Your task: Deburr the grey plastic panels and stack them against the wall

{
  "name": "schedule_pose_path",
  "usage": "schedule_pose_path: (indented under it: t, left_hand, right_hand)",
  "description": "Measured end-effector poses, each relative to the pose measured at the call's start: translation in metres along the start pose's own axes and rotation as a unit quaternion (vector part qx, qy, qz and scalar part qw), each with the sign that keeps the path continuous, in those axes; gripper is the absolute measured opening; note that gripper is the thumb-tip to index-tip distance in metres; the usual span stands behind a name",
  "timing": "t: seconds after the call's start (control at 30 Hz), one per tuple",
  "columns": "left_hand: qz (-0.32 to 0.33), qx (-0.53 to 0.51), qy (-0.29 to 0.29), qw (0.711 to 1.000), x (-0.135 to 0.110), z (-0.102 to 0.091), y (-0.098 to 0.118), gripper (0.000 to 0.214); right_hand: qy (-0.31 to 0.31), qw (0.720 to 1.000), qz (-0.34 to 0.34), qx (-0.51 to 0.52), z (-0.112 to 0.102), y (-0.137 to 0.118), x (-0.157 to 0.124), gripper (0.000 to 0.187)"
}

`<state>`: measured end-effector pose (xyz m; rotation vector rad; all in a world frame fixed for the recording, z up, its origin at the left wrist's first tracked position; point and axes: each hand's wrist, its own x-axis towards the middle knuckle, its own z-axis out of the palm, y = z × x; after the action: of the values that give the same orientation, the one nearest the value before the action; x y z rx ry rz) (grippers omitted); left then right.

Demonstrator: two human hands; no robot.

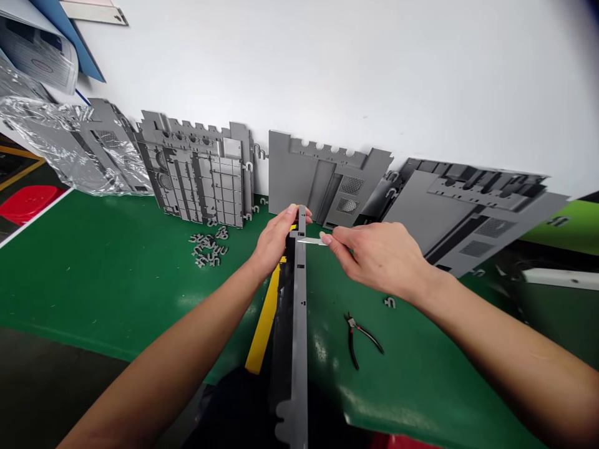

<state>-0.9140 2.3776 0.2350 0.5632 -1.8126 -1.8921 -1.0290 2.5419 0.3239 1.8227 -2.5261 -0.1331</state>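
My left hand [275, 240] grips the far end of a grey plastic panel [299, 330], which stands on edge and points toward me. Small slots run along its narrow rim. In my right hand [386, 255] is a knife with a thin pale blade [309, 241], pinched between thumb and fingers; its handle is hidden. The blade lies against or just over the panel's edge near a slot; I cannot tell which. A yellow strip [264, 330] shows left of the panel. Diagonal cutters [358, 333] with black handles lie spread on the green tabletop [116, 262].
Grey panels [299, 174] lean on the white wall, with more stacked panels at left [201, 174] and right [468, 218]. A pile of hook-shaped grey pieces [208, 249] and one loose piece [390, 302] lie on the table. Clear plastic wrap [56, 137] and a red stool [30, 202] are far left.
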Motion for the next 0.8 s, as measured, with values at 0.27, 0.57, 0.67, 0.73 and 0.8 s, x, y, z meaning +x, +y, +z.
schedule_pose_path:
  t: [0.27,0.57,0.67,0.73,0.8]
  left_hand:
    - [-0.001,0.013,-0.018,1.000,-0.0013,-0.0016,0.0033,0.052]
    - [-0.011,0.004,-0.014,1.000,-0.0004,-0.0029,0.0000,0.049]
    - [-0.018,0.009,-0.013,1.000,-0.0007,-0.0036,0.0008,0.048]
    - [-0.024,0.011,-0.019,0.999,-0.0008,-0.0040,0.0024,0.047]
    - [-0.025,0.009,-0.026,0.999,-0.0007,-0.0042,0.0038,0.046]
  right_hand:
    - [0.007,0.999,-0.030,-0.029,-0.0023,0.0003,0.0053,0.055]
    - [0.001,0.998,-0.044,-0.043,-0.0023,-0.0014,0.0059,0.055]
    - [0.002,0.998,-0.046,-0.048,-0.0021,-0.0008,0.0042,0.055]
    - [0.002,0.998,-0.045,-0.050,-0.0016,-0.0002,0.0034,0.055]
    - [0.006,0.998,-0.045,-0.053,-0.0009,0.0009,0.0033,0.055]
